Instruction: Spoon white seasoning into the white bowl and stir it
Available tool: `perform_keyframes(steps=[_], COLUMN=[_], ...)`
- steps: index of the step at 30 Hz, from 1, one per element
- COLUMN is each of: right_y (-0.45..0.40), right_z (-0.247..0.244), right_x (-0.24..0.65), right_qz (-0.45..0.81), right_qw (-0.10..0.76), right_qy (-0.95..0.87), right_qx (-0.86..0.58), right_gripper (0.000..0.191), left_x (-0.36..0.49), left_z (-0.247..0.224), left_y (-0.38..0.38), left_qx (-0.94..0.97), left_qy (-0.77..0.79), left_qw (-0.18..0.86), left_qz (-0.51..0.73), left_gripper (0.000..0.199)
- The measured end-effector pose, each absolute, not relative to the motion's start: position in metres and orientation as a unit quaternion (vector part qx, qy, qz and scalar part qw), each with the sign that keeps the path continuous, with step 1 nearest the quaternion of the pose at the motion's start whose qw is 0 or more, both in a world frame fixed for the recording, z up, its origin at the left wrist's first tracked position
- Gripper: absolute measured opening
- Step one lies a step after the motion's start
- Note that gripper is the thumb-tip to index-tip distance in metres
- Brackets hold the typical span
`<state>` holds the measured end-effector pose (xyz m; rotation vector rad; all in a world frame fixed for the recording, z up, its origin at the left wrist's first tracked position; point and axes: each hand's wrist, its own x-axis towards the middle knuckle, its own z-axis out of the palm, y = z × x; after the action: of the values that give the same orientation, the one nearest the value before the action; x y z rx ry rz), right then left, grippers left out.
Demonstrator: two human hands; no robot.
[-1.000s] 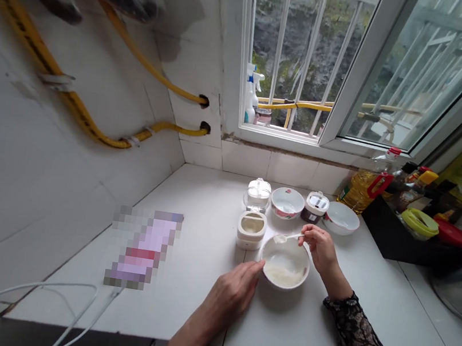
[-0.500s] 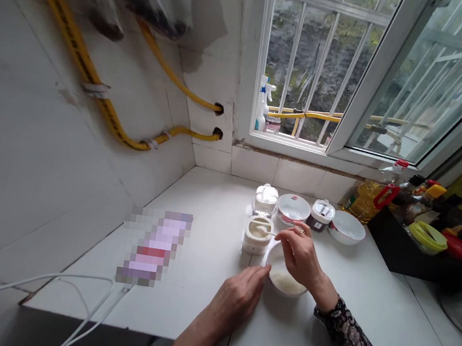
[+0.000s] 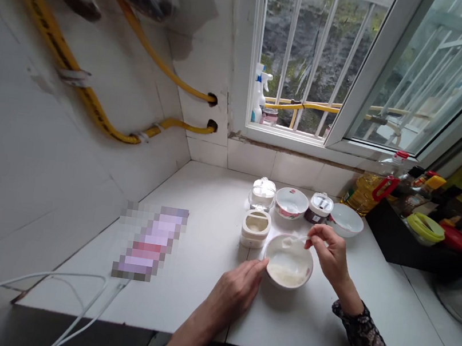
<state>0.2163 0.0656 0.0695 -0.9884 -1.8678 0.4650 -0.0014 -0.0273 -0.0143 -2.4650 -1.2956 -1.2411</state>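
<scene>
Between the fingers of my right hand [image 3: 329,254] is a small white spoon [image 3: 289,242], its scoop over the far part of a white bowl [image 3: 285,285]. Pale powder or grain [image 3: 285,273] lies in that bowl. My left hand [image 3: 240,284] rests on the counter, its fingertips against the bowl's left rim; the fingers are together. Just behind and left of the bowl stands an uncovered cream jar [image 3: 254,237] with pale contents. Behind it is a closed white-lidded jar [image 3: 263,192].
Two more bowls [image 3: 291,204] [image 3: 346,221] and a dark-bodied jar [image 3: 319,208] line the back. At right are an oil bottle [image 3: 365,190] and a black box [image 3: 391,234] of bottles. A blurred-out purple object [image 3: 151,245] with a white cable [image 3: 99,298] lies left.
My right hand and the spoon have moved right, away from the cream jar to over the bowl. My left hand stays at the bowl's rim. The view has shifted slightly.
</scene>
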Motion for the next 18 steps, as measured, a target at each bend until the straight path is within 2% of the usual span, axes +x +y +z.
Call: perform_keyframes(steps=[6, 10, 18], right_y=[0.063, 0.054, 0.057], right_z=[0.081, 0.081, 0.072], right_x=[0.23, 0.223, 0.21], right_qz=[0.007, 0.001, 0.053], right_qw=[0.351, 0.265, 0.316], right_qy=[-0.857, -0.892, -0.869], right_qx=[-0.378, -0.367, -0.378], right_gripper=[0.017, 0.018, 0.016], left_x=[-0.002, -0.001, -0.001], left_z=[-0.012, -0.008, -0.008], left_y=[-0.029, -0.029, -0.029], left_qx=[-0.807, -0.804, -0.807], left_qy=[-0.43, -0.431, -0.426], left_qw=[0.036, 0.037, 0.043], left_qz=[-0.403, -0.407, -0.408], left_gripper=[0.041, 0.039, 0.034])
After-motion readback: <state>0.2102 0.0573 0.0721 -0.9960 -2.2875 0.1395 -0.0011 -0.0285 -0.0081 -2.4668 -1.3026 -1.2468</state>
